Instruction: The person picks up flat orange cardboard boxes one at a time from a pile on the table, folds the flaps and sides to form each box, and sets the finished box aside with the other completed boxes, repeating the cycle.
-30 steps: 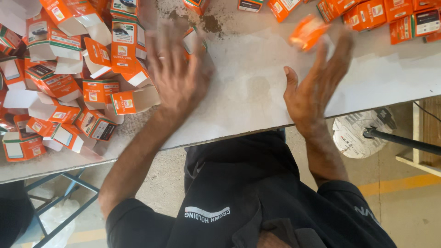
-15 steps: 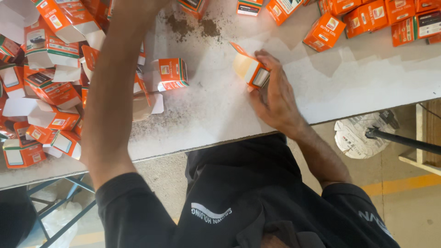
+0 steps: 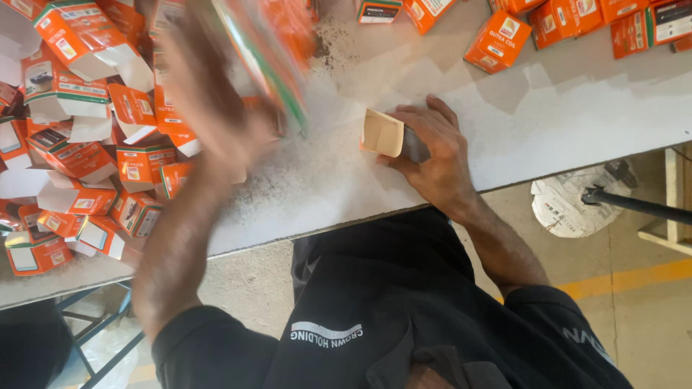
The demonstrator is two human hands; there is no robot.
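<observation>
A heap of orange cartons (image 3: 86, 166) covers the white table (image 3: 562, 122); crumpled paper (image 3: 566, 209) lies on the floor.

Looks like a packing workshop or small factory floor. Long white surface (image 3: 548, 137), dusty, with heaps of identical small orange cartons (image 3: 108, 144) on the left and more along the far edge (image 3: 577, 21). Bare concrete floor (image 3: 620, 295) with a painted yellow line (image 3: 634, 277), metal frame legs (image 3: 94, 338) underneath.
</observation>
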